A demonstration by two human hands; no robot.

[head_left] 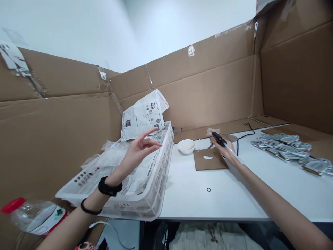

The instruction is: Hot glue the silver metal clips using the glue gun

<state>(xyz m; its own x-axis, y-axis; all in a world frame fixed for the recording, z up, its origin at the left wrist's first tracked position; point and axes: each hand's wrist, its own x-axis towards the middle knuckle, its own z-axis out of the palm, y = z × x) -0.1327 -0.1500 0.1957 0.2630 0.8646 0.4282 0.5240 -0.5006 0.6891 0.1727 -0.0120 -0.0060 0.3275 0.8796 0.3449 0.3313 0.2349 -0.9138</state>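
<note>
Right hand [227,150] is gripping one glue gun [220,139], right of centre, near one cardboard square [214,164] bearing one white squiggle [207,157]. Left hand [142,147] is hovering mid-frame, fingers parted, empty. Grey pieces [288,147] are overlapping at right, uncountable; finished versus remaining isn't showing.

Head view: the scene is being recorded from the person's head, just above the near edge of the white table [187,194]. The lens is being aimed forward and down, the cardboard walls [208,93] being faced beyond. The left hand [144,144] and right hand [226,149] are being framed at arm's reach, light cloth [213,238] being caught at the bottom border.
</note>
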